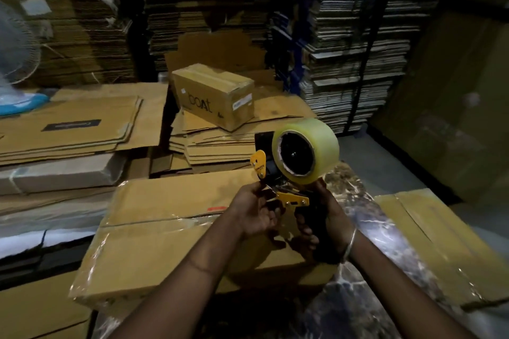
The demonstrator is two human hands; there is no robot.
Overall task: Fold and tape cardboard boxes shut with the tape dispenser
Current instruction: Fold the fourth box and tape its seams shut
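Dispenser (292,173) held up over the box (165,228), well off its top: right hand (316,228) clenched round the black handle, roll (304,150) uppermost, left hand (256,215) pinching at the blade end, which I read as freeing the tape's loose end before a strip goes down. The box lies low in front of me, flaps closed, glossy tape already across it. Dim storeroom: flat cardboard stacks (82,129) left, a small sealed carton (213,95) behind, bundled sheets (352,44) against the walls.
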